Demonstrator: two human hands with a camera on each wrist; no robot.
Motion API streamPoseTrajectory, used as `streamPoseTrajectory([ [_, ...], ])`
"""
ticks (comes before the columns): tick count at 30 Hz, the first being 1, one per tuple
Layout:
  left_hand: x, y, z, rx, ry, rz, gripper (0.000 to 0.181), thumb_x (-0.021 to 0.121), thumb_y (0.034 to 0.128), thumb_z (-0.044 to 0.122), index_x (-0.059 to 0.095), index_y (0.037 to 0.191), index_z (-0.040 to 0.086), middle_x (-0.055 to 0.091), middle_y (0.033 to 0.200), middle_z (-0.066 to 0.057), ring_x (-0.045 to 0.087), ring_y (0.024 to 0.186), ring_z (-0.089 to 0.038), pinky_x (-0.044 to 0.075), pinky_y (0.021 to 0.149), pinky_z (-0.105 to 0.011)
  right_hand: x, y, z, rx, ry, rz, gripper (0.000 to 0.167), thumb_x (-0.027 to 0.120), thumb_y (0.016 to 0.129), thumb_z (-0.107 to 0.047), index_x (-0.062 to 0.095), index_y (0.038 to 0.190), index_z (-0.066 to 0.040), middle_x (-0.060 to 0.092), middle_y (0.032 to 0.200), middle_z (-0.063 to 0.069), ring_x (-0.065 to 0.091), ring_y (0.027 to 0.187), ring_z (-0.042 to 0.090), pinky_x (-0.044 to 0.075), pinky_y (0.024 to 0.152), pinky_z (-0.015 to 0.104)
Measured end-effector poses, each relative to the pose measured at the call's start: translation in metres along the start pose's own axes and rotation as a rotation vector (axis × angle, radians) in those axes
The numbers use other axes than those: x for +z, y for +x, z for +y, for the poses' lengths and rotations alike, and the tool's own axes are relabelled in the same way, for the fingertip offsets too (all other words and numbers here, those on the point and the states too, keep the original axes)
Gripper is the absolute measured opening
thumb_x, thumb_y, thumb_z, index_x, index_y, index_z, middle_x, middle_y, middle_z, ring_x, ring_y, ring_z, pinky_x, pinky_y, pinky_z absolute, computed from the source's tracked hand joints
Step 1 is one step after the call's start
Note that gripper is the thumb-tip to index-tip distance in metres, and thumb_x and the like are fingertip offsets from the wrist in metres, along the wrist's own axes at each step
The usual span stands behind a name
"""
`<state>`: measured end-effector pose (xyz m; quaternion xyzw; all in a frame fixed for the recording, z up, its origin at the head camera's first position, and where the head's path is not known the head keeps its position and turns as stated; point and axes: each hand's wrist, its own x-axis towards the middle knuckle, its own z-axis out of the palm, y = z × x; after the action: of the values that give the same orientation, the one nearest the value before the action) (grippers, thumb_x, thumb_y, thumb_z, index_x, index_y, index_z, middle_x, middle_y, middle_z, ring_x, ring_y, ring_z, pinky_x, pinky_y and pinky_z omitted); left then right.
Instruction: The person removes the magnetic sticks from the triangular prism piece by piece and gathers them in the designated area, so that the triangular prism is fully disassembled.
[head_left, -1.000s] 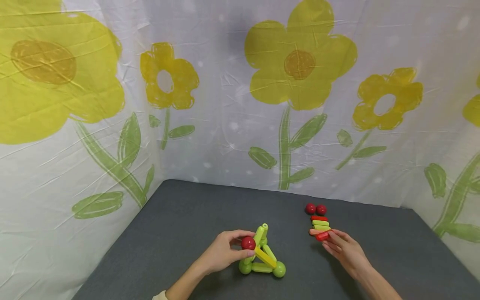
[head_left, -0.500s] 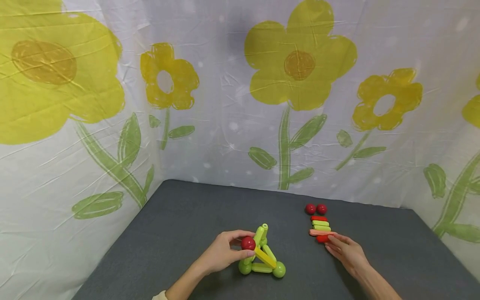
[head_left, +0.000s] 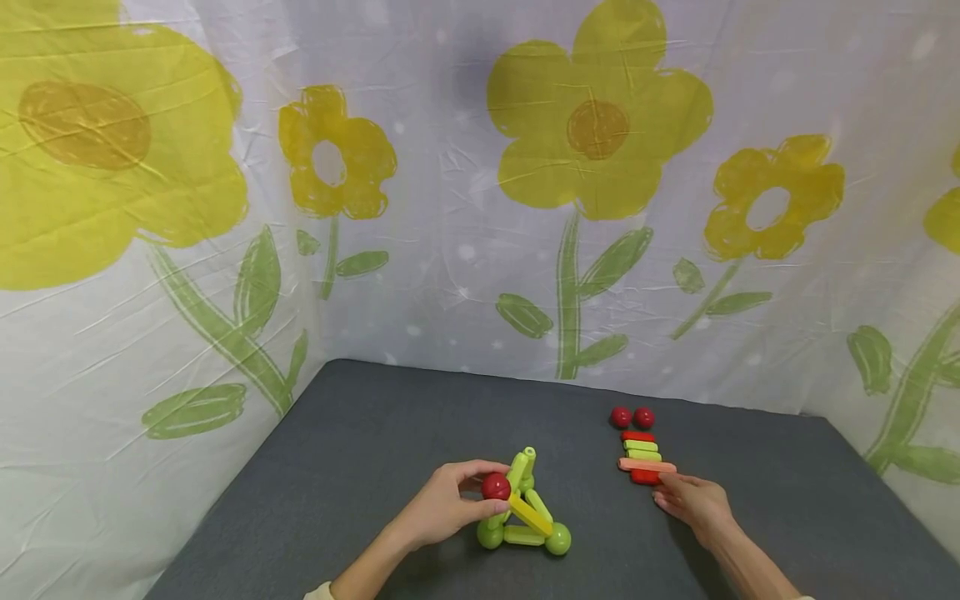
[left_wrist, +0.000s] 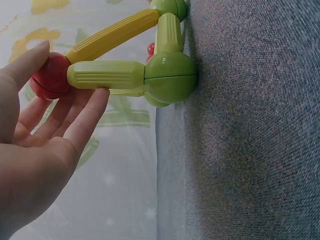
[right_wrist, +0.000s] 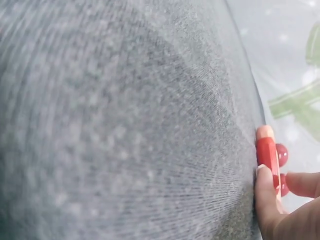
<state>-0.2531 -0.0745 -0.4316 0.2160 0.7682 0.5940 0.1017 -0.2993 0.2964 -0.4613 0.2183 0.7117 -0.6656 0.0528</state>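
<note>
Fingers (head_left: 474, 467) pinch red ball (head_left: 496, 486) left, touch stick (head_left: 644, 477) right.

White cloth (head_left: 435, 283): hung at twelve o'clock; bore one large yellow flower (head_left: 82, 200) at ten o'clock, a second flower (head_left: 597, 129) at one, green stem (head_left: 568, 312) below. Desk (head_left: 360, 433): dark grey, lay at six o'clock.

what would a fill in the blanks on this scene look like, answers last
The left hand holds a ball coloured ____.
The bar from it to the front-right green ball is coloured ____.
Beyond the row of sticks lie ____ loose balls.
The row's nearest stick, at the right hand, is coloured ____.
Missing words: red; yellow; two; red.
</note>
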Motion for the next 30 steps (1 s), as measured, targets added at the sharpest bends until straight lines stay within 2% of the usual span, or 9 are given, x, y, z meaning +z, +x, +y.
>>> streamPoseTrajectory([
  [5,0.001,0.0,0.0,0.006,0.005,0.003,0.043,0.076,0.0837,0.019,0.063,0.124,0.01,0.062,0.114,-0.004,0.061,0.095,-0.02,0.052,0.071,-0.029,0.0,0.001,-0.001,0.02,0.033,-0.009,0.06,0.049,0.1,-0.007,0.015,0.141,0.021,0.061,0.097,0.019,0.065,0.072,0.011,0.054,0.075,0.03],
  [11,0.0,-0.001,0.0,0.011,-0.006,-0.003,0.042,0.075,0.0843,0.018,0.063,0.124,0.009,0.062,0.114,-0.005,0.061,0.095,-0.02,0.053,0.071,-0.029,-0.002,-0.003,-0.001,0.063,0.084,-0.018,0.062,0.047,0.099,-0.008,0.012,0.142,0.02,0.059,0.094,0.018,0.066,0.072,0.014,0.054,0.075,0.032],
  [13,0.0,-0.001,0.0,0.011,-0.007,-0.004,0.042,0.075,0.0843,0.018,0.063,0.124,0.009,0.062,0.114,-0.005,0.061,0.095,-0.02,0.053,0.071,-0.029,-0.002,-0.005,0.0,0.068,0.069,-0.039,0.061,0.048,0.1,-0.012,0.016,0.141,0.02,0.06,0.09,0.016,0.067,0.071,0.017,0.055,0.074,0.033],
  [16,0.0,-0.001,0.001,0.009,-0.01,-0.005,0.043,0.075,0.0846,0.018,0.063,0.124,0.009,0.062,0.113,-0.004,0.061,0.095,-0.02,0.052,0.07,-0.029,-0.003,-0.008,0.001,0.067,0.012,-0.118,0.061,0.049,0.101,-0.023,0.025,0.139,0.019,0.063,0.086,0.012,0.068,0.074,0.019,0.055,0.075,0.033],
  [20,0.0,-0.001,0.0,0.009,-0.011,-0.007,0.043,0.075,0.0847,0.018,0.063,0.125,0.009,0.062,0.113,-0.004,0.061,0.095,-0.02,0.052,0.07,-0.029,-0.002,-0.009,0.003,0.061,-0.061,-0.199,0.063,0.05,0.1,-0.034,0.035,0.135,0.017,0.065,0.087,0.01,0.067,0.079,0.019,0.054,0.077,0.033],
  [27,0.0,0.0,-0.001,0.005,-0.017,-0.014,0.043,0.075,0.085,0.018,0.062,0.125,0.009,0.062,0.113,-0.004,0.061,0.096,-0.02,0.052,0.071,-0.029,-0.001,-0.007,0.004,0.067,-0.092,-0.213,0.06,0.049,0.1,-0.033,0.037,0.135,0.014,0.066,0.089,0.01,0.067,0.08,0.019,0.054,0.078,0.034],
  [30,0.0,0.0,0.0,0.005,-0.02,-0.017,0.043,0.074,0.0854,0.018,0.062,0.126,0.009,0.062,0.114,-0.004,0.061,0.097,-0.021,0.052,0.071,-0.03,0.0,-0.007,0.003,0.044,-0.12,-0.273,0.059,0.051,0.1,-0.034,0.041,0.134,0.012,0.065,0.091,0.009,0.066,0.081,0.019,0.053,0.077,0.034],
])
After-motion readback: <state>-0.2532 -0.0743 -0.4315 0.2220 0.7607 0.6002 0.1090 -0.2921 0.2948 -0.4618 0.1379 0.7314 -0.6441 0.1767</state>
